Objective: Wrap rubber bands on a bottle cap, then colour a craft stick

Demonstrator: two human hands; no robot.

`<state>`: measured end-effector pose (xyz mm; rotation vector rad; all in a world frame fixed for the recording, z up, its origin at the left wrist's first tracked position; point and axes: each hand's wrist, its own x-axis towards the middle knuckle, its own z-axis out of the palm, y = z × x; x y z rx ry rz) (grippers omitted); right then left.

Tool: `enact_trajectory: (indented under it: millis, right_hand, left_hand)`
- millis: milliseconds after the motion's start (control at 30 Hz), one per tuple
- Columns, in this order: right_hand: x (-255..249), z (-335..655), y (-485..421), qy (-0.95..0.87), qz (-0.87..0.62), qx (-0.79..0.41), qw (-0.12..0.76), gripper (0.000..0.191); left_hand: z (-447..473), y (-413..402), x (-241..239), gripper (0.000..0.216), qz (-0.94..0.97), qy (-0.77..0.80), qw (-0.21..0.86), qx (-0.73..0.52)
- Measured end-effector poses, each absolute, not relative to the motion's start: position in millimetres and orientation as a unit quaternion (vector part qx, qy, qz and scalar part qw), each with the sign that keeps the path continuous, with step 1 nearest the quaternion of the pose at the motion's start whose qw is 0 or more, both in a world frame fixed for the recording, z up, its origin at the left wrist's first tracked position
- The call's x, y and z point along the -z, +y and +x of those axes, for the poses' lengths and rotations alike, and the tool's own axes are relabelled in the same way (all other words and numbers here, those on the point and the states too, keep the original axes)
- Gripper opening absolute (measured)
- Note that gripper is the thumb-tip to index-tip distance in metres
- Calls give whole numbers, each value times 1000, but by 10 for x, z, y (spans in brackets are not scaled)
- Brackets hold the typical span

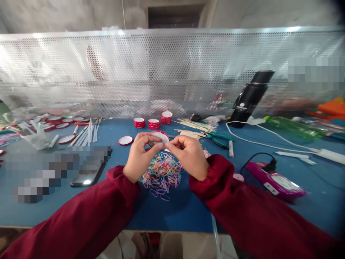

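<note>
A round red-rimmed lid (159, 135) with a white inner face is tilted up between my two hands. My left hand (142, 154) grips it from the left, thumb over the near edge and fingers curled behind. At its right edge, the thumb and forefinger of my right hand (190, 154) are pinched together on the rim; whether something small is also between them is hidden. Right below both hands lies a loose heap of small coloured rubber bands (165, 174). Another such lid (125, 140) rests flat on the blue table, left of my left hand.
Behind my hands stand three short stacks of red lids (154, 124). Wooden sticks (192, 126) and green-handled pliers (218, 140) lie right of them. Further right are a black flask (250, 100) and a purple power socket (276, 180). A phone (91, 167) and white sticks (83, 135) lie left.
</note>
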<state>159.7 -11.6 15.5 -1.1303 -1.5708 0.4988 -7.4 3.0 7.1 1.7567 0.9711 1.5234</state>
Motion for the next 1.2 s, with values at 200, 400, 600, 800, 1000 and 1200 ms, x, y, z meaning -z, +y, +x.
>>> enact_trajectory:
  millis: [200, 400, 600, 800, 1000, 1200]
  right_hand:
    - [-120, 1608, -127, -654, -471, -248, 538, 17]
    - [-105, 1623, -92, -658, -431, -318, 529, 16]
    - [-108, 1643, -69, -650, -414, -368, 521, 27]
    - [-120, 1612, -80, -617, -409, -404, 538, 34]
    - [-121, 1612, -97, -636, -411, -399, 517, 30]
    - [-105, 1599, -94, -654, -402, -348, 537, 22]
  left_hand:
    - [-37, -39, -88, 7, 678, 381, 310, -547]
    - [-43, -39, -90, 12, 680, 382, 306, -547]
    - [-61, -34, -102, 19, 703, 365, 292, -537]
    - [-56, -7, -64, 20, 727, 346, 232, -547]
    - [-76, 16, -47, 12, 731, 346, 196, -554]
    - [-96, 9, -110, 9, 733, 375, 161, -544]
